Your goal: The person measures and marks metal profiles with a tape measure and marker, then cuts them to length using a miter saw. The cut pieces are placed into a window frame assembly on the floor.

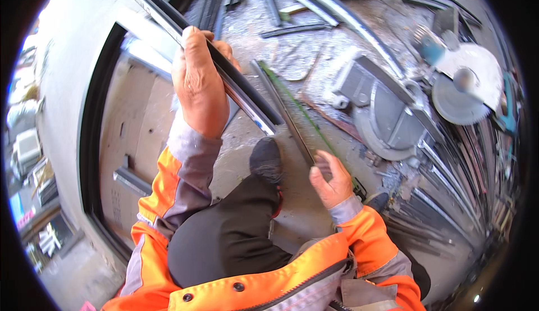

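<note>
My left hand [199, 86] is closed round a long dark metal profile [238, 82], which slants from the upper left down to an end above my shoe. The thumb lies along its top, with the fingers on the far side. At the centre right, a thin dark metal strip [286, 114] runs up and away from my right hand [332, 182]. The strip's near end sits between that thumb and the slightly blurred fingers. Beside it, a long narrow green piece [297, 103] stretches in nearly the same direction.
On the right stands a mitre saw [387, 117] with a round base and a toothed blade [457, 100]. Offcuts [295, 29] and long profiles litter the floor ahead and right. At left, a black frame [90, 142] borders a brown panel [135, 103]. My shoe [265, 159] is below the profile.
</note>
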